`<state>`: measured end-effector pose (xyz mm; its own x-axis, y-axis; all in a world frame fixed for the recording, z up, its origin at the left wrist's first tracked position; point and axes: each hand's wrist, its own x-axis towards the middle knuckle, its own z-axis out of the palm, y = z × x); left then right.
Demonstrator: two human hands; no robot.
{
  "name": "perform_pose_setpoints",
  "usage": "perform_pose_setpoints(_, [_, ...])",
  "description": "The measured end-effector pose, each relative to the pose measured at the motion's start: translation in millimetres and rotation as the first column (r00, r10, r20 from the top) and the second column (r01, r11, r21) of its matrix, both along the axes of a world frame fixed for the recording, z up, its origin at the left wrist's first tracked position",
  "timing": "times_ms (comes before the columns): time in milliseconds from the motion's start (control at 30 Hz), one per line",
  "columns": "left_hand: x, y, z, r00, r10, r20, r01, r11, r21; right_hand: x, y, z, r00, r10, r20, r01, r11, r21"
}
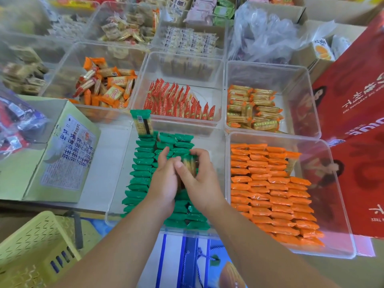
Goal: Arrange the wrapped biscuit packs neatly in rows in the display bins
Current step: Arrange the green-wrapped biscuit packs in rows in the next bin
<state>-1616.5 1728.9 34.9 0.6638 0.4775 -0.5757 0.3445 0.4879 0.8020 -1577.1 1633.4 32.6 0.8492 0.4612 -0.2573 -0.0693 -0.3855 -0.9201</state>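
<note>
A: Grip status?
B: Right grip (pixel 200 180) is curled round one pack (pixel 189 165), thumb on its left face, fingers over the top. It's holding it. Left grip (pixel 164 180) has fingers fairly straight, pressed against the pack's left side. The two hands touch.
A: Where's the pack?
B: Mid-bin (pixel 217 142), sitting on the green packs (pixel 142 173), around the middle row.
A: Rows?
B: About three rows of green, on edge, running front to back. Left row is tidy. Middle and right rows are partly hidden by the arms. Clear floor shows along the bin's right side.
A: Strays?
B: One tall green pack (pixel 142 122) upright at the far-left corner, barcode showing.
A: Neighbours?
B: Orange packs (pixel 270 194) in the bin just right, neat rows. Red packs (pixel 178 102) in the bin behind, on edge in rows. Loose mixed packs further back.
A: Rest of the surface (pixel 108 154)?
B: Open box (pixel 62 152) left, yellow basket (pixel 31 246) near-left, red cartons (pixel 357 96) right.
</note>
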Motion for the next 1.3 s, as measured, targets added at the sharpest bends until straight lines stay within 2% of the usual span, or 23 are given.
perform_pose_setpoints(100, [7.1, 5.6, -0.2, 0.999, 0.028, 0.034, -0.029, 0.999, 0.036, 18.5, -4.0, 4.7, 0.996, 0.068, -0.052, -0.067, 0.998, 0.02])
perform_pose_setpoints(167, [11.4, 12.5, -1.8, 0.998, -0.047, 0.051, 0.041, 0.993, 0.107, 40.9, -9.7, 13.6, 0.983, 0.172, -0.067, -0.174, 0.984, -0.033])
perform_pose_setpoints(233, [15.0, 17.6, -1.9, 0.984, -0.172, 0.05, 0.16, 0.968, 0.191, 62.7, -11.6, 24.2, 0.953, 0.301, -0.014, -0.299, 0.939, -0.172])
perform_pose_setpoints(333, [21.3, 22.9, 3.0, 0.953, -0.289, 0.095, 0.261, 0.936, 0.236, 86.9, -5.6, 38.9, 0.886, 0.455, 0.086, -0.405, 0.852, -0.333])
perform_pose_setpoints(400, [26.5, 28.5, 7.6, 0.938, -0.337, 0.086, 0.279, 0.878, 0.39, 98.6, -1.8, 45.1, 0.845, 0.506, 0.17, -0.415, 0.823, -0.389])
perform_pose_setpoints(433, [29.5, 34.3, 8.9, 0.941, -0.333, 0.055, 0.255, 0.808, 0.531, 105.0, -0.9, 45.6, 0.834, 0.508, 0.214, -0.393, 0.82, -0.416])
perform_pose_setpoints(500, [35.4, 54.4, 11.3, 0.968, -0.25, -0.026, 0.172, 0.58, 0.796, 116.6, -0.1, 40.7, 0.816, 0.495, 0.299, -0.318, 0.816, -0.483])
perform_pose_setpoints(567, [40.7, 81.6, 10.0, 0.983, -0.122, -0.135, 0.169, 0.342, 0.925, 123.4, 0.8, 27.4, 0.781, 0.504, 0.368, -0.247, 0.791, -0.559])
perform_pose_setpoints(633, [45.8, 107.8, 4.9, 0.95, -0.06, -0.305, 0.311, 0.173, 0.935, 124.9, 2.3, 8.0, 0.749, 0.547, 0.373, -0.222, 0.739, -0.637])
perform_pose_setpoints(700, [48.6, 125.5, -2.5, 0.88, -0.066, -0.471, 0.474, 0.036, 0.88, 123.3, 2.5, -12.1, 0.719, 0.599, 0.353, -0.191, 0.657, -0.729])
perform_pose_setpoints(800, [49.0, 138.3, -11.4, 0.822, -0.091, -0.562, 0.555, -0.092, 0.827, 120.2, 2.2, -33.2, 0.627, 0.729, 0.276, -0.096, 0.423, -0.901])
perform_pose_setpoints(867, [48.0, 144.0, -14.7, 0.832, -0.074, -0.549, 0.538, -0.132, 0.833, 119.0, 4.5, -41.4, 0.587, 0.776, 0.233, -0.098, 0.353, -0.93])
perform_pose_setpoints(967, [47.4, 148.7, -14.6, 0.841, -0.04, -0.54, 0.526, -0.18, 0.831, 116.3, 10.4, -45.4, 0.553, 0.818, 0.156, -0.203, 0.314, -0.927])
perform_pose_setpoints(1067, [46.0, 147.7, -10.7, 0.828, -0.084, -0.554, 0.537, -0.163, 0.828, 115.5, 11.6, -46.6, 0.53, 0.848, 0.023, -0.327, 0.229, -0.917])
perform_pose_setpoints(1133, [42.8, 142.5, -6.1, 0.87, -0.14, -0.472, 0.463, -0.093, 0.881, 115.0, 7.5, -48.2, 0.483, 0.876, -0.004, -0.34, 0.183, -0.923])
perform_pose_setpoints(1200, [38.5, 130.0, 0.7, 0.925, -0.218, -0.31, 0.32, 0.011, 0.947, 113.6, 3.1, -50.7, 0.439, 0.899, -0.003, -0.326, 0.156, -0.932])
perform_pose_setpoints(1300, [36.6, 98.9, 8.4, 0.939, -0.321, -0.124, 0.183, 0.161, 0.97, 113.4, 0.2, -51.5, 0.416, 0.909, -0.004, -0.314, 0.139, -0.939])
